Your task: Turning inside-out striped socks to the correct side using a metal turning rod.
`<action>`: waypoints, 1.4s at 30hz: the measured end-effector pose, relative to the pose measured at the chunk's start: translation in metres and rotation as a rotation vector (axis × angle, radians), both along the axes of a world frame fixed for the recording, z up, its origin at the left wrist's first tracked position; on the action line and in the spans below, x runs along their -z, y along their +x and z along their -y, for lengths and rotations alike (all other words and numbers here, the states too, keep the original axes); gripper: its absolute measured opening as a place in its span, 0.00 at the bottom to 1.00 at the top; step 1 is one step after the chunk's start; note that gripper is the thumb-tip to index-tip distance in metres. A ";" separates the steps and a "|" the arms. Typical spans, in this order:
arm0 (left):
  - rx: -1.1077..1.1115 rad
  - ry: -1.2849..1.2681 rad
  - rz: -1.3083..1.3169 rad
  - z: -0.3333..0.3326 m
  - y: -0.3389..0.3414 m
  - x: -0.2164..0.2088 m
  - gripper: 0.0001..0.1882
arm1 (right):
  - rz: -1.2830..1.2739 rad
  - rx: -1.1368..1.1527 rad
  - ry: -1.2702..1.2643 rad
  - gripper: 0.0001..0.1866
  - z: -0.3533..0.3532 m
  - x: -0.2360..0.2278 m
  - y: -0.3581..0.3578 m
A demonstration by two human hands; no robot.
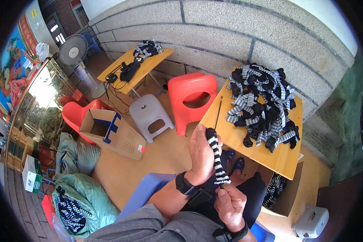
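Observation:
A narrow knitted tube [218,159] with black and white stripes, much like a small sock, is stretched between my hands. My left hand [201,151] is closed on its upper side, near the bunched black end. At the pale lower edge, my right hand [231,203] pinches a small dark bit that I cannot make out well. Beyond the black end a thin dark rod [219,113] shows against the table; whether it lies there or runs into the tube I cannot tell. A pile of similar black and grey-striped knitted pieces [266,101] covers much of the wooden table [240,149].
A carton [296,189] with striped pieces stands below the table. At left are a green sack [90,193] of striped knits, a tall carton [127,139], a grey stool [151,115] and a red stool [185,103]. Another table [159,56] and a fan [72,50] stand farther back.

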State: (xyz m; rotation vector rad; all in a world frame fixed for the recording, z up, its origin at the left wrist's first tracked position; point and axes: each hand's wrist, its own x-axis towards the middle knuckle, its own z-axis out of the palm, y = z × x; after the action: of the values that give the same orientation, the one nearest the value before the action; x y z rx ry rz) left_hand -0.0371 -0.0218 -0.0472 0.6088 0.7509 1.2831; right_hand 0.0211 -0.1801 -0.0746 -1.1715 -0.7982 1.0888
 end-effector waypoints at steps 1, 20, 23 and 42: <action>0.008 -0.012 -0.017 -0.002 0.000 0.002 0.22 | -0.001 -0.001 -0.001 0.09 -0.001 0.002 -0.001; 0.136 0.097 0.054 -0.002 -0.003 0.018 0.15 | 0.379 -0.008 0.107 0.09 -0.027 0.003 0.006; 0.108 0.042 0.005 0.001 -0.002 0.009 0.10 | 0.208 -0.028 0.076 0.10 -0.027 0.003 0.008; 0.266 0.176 0.254 0.001 -0.008 0.023 0.28 | -0.485 -0.178 -0.027 0.12 -0.033 -0.012 0.030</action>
State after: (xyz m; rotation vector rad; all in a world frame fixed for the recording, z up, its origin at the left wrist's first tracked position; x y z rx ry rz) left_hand -0.0453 -0.0227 -0.0699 0.6486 0.3371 1.1586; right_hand 0.0510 -0.1469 -0.0629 -0.8157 -0.5126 1.4629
